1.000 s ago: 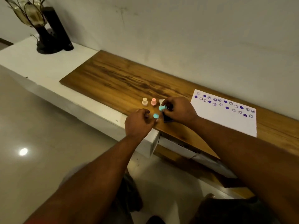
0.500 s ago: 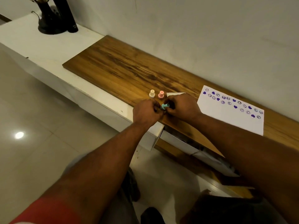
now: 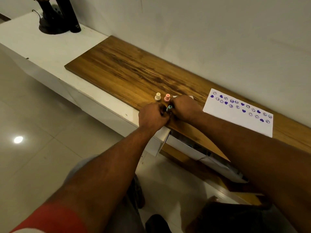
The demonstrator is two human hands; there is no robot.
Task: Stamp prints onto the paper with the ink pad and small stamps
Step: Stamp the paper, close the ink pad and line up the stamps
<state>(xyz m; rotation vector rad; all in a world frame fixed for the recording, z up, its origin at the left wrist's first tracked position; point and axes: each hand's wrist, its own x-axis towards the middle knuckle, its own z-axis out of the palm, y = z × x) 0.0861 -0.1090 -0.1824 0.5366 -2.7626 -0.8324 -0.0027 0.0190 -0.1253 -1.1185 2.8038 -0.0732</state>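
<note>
Two hands meet at wooden board (image 3: pixel 127 71) front edge: left hand (image 3: pixel 152 115) and right hand (image 3: pixel 184 107) both pinch one teal stamp (image 3: pixel 169 108). Two stamps stand behind: cream stamp (image 3: pixel 157 96), pink stamp (image 3: pixel 167 97). One printed paper (image 3: pixel 235 120) right of hands.

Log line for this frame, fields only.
hands: left hand and right hand meet on teal stamp | idle: cream stamp, pink stamp | paper: partly stamped

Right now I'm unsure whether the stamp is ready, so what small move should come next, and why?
Probably carry the teal stamp, pinched between the left hand and right hand, right to the paper. Its near half is bare below the purple prints. Whether it is inked cannot be seen.
</note>
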